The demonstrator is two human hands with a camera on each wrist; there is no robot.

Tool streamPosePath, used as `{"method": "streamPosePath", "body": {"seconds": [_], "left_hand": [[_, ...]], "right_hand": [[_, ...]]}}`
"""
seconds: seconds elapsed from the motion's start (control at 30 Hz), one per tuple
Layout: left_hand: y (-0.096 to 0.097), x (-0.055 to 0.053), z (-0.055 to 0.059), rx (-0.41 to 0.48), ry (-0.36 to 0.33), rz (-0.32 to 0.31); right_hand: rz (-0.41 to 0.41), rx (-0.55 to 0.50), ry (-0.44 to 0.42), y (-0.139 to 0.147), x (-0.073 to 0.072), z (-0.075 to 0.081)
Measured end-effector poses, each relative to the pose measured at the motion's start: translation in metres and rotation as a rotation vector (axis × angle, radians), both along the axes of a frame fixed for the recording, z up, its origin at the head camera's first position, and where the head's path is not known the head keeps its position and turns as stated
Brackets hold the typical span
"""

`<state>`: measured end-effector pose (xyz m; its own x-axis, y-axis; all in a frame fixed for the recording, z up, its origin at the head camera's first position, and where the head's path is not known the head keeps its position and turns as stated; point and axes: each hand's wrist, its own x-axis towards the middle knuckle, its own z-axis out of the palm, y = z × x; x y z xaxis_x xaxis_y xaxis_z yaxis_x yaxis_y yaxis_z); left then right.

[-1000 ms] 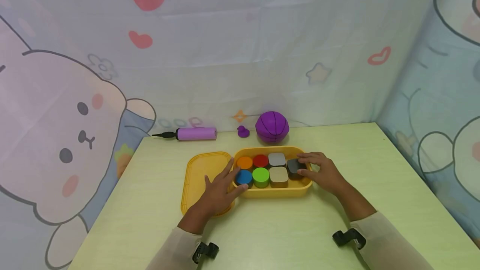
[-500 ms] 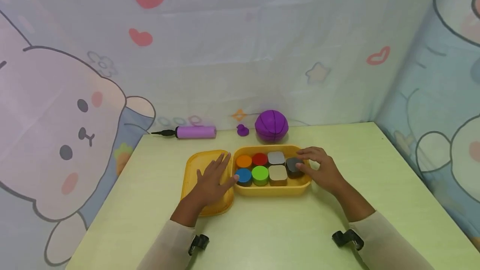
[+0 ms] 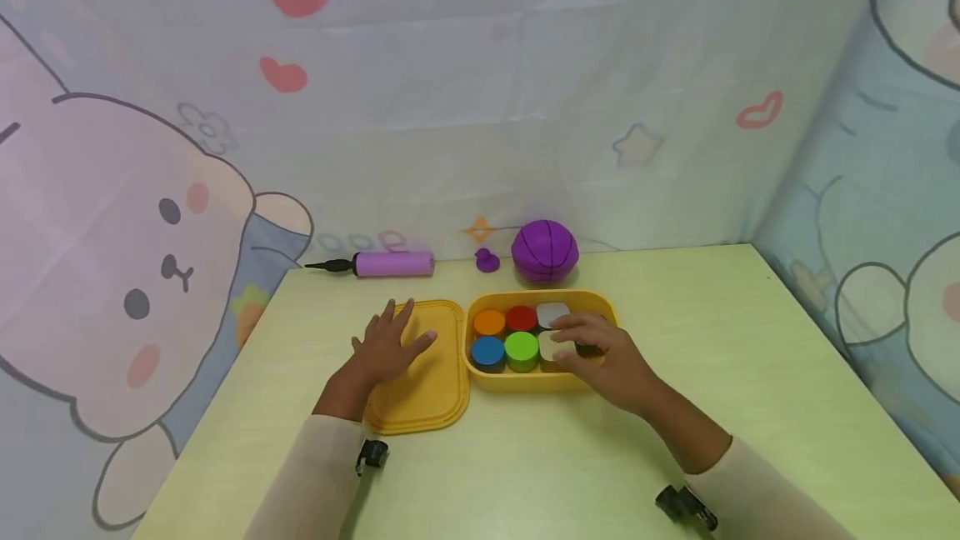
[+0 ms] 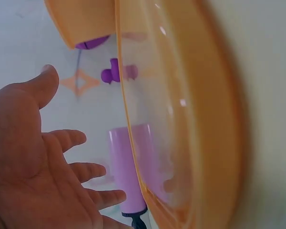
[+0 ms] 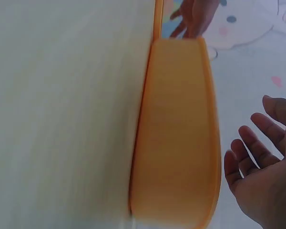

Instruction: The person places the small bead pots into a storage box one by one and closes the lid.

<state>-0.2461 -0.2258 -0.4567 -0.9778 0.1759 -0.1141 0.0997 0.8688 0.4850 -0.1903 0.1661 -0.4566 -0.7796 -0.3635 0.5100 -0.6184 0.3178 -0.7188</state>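
Note:
A yellow tub point(image 3: 540, 383) holds several round and square-topped pieces: an orange point(image 3: 489, 322), a red point(image 3: 521, 318), a blue point(image 3: 488, 352) and a green point(image 3: 522, 349) round one, plus white point(image 3: 552, 312) and beige point(image 3: 550, 350) square ones. My right hand point(image 3: 611, 361) hovers over the tub's right end with fingers relaxed, hiding most of the dark grey piece. In the right wrist view that hand is raised beside the tub wall, holding nothing. Above the yellow lid point(image 3: 438, 390), left of the tub, my left hand point(image 3: 384, 348) is spread and holds nothing; the left wrist view shows its straight fingers.
Along the back of the table point(image 3: 525, 473) lie a light purple hand pump point(image 3: 393, 264), a small purple duck point(image 3: 487, 260) and a purple basketball point(image 3: 545, 252). A cartoon-printed cloth point(image 3: 450, 107) hangs behind the table.
My left hand has lifted off the tub's left end and moved left over the lid. The right hand has left the dark grey piece and shifted left above the tub.

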Motion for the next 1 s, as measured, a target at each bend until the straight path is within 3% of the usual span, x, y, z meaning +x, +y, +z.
{"method": "streamPosePath", "body": {"seconds": [0.2,0.43,0.67,1.0], "left_hand": [[-0.010,-0.012,0.003,-0.028,-0.059,0.021],[-0.022,-0.024,-0.006,-0.055,-0.064,0.041],[-0.030,-0.030,-0.015,-0.011,-0.078,0.059],[-0.034,-0.029,-0.026,0.007,-0.028,0.067]], "right_hand": [[0.093,0.060,-0.084,-0.024,0.016,0.002],[0.192,0.147,-0.188,-0.048,0.029,0.002],[0.351,0.273,-0.401,-0.070,0.037,0.002],[0.359,0.434,-0.512,-0.095,0.040,-0.017]]}}
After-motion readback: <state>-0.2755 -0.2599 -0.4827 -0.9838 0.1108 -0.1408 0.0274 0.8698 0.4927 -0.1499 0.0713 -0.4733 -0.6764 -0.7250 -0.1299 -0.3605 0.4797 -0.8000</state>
